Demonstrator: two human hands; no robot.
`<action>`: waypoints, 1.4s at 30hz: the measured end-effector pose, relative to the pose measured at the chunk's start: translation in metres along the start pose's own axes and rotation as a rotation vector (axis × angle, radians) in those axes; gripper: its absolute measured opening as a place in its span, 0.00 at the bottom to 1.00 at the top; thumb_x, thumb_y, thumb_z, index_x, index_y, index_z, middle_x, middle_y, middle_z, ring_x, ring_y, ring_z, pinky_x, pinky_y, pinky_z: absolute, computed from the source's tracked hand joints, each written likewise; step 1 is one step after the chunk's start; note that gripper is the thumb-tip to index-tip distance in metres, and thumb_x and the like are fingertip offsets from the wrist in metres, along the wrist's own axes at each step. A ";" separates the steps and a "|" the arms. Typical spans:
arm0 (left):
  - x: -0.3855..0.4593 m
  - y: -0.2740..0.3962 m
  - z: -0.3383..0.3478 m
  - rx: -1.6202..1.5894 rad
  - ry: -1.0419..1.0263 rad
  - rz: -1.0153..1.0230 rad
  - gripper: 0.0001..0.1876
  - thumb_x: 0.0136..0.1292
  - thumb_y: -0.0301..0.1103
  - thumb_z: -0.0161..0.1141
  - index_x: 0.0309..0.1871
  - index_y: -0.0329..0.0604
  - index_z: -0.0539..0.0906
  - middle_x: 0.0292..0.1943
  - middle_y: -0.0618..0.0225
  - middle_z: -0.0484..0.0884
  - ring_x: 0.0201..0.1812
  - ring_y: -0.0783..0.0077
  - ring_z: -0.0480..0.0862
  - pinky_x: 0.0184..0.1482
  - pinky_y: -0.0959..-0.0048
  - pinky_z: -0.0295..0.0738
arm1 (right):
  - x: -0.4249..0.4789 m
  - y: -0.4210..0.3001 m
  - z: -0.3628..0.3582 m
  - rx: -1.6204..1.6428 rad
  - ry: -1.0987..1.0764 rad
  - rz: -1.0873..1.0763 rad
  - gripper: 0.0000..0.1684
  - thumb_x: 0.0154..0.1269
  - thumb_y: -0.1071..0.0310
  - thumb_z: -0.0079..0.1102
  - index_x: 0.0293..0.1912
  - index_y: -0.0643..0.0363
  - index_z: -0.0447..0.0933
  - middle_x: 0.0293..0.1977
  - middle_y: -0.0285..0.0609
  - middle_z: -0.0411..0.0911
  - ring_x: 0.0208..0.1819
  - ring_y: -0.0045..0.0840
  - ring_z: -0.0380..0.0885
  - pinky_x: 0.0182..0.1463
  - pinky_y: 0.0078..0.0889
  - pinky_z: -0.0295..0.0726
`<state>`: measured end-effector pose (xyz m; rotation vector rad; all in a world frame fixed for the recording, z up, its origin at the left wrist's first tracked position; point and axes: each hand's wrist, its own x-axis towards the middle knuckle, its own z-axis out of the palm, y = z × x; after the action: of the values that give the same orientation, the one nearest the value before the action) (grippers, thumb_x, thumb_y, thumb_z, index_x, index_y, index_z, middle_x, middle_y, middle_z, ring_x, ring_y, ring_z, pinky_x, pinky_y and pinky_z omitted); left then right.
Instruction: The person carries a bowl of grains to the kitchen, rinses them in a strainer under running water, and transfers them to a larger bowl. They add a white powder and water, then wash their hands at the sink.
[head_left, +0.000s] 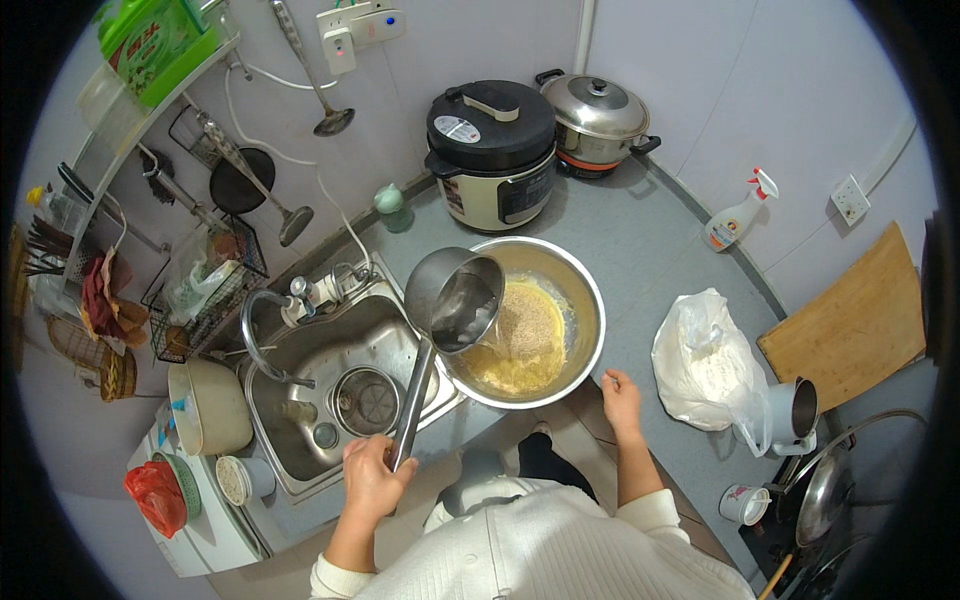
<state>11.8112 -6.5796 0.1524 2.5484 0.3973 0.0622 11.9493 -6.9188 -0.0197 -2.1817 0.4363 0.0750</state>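
Note:
My left hand (370, 474) grips the handle of a large metal water ladle (457, 300). Its deep cup tilts over the left side of a wide stainless steel bowl (587, 300), and clear liquid appears to run from its lip. Inside the bowl lies a wet yellow mixture (517, 367) topped with light brown granules (529, 319); the ladle hides part of it. Just off the bowl's lower right rim is my right hand (622, 401), loosely curled with nothing visible in it. Right of that hand, an open plastic bag of white flour (709, 367) rests on the counter.
A steel sink (300, 442) with a curved faucet (251, 322) lies left of the bowl. Behind stand an electric pressure cooker (491, 157) and a lidded pot (596, 112). On the right are a spray bottle (739, 217), a wooden cutting board (851, 322) and a metal-lined mug (787, 412).

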 end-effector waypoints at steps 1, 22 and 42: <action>0.001 0.001 0.000 0.012 -0.002 -0.002 0.13 0.36 0.32 0.68 0.24 0.38 0.76 0.19 0.60 0.76 0.28 0.56 0.73 0.39 0.63 0.65 | 0.000 0.000 0.001 0.003 0.002 -0.011 0.20 0.58 0.58 0.56 0.44 0.65 0.76 0.25 0.50 0.79 0.29 0.32 0.78 0.36 0.32 0.74; 0.002 0.004 0.008 -0.828 -0.247 -0.331 0.10 0.46 0.26 0.64 0.32 0.38 0.74 0.23 0.77 0.72 0.26 0.86 0.68 0.28 0.83 0.62 | -0.012 -0.035 0.009 0.813 -0.453 0.401 0.13 0.52 0.74 0.48 0.34 0.77 0.72 0.21 0.51 0.75 0.12 0.22 0.69 0.12 0.21 0.63; 0.032 0.049 0.010 -0.801 -0.458 -0.182 0.12 0.45 0.32 0.67 0.28 0.37 0.75 0.22 0.75 0.70 0.27 0.83 0.66 0.31 0.81 0.61 | 0.000 -0.020 0.002 0.956 -0.404 0.395 0.16 0.54 0.70 0.49 0.40 0.74 0.69 0.24 0.47 0.74 0.18 0.27 0.74 0.17 0.22 0.72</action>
<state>11.8565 -6.6149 0.1688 1.6627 0.3297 -0.3549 11.9563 -6.9063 -0.0052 -1.0878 0.5215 0.4229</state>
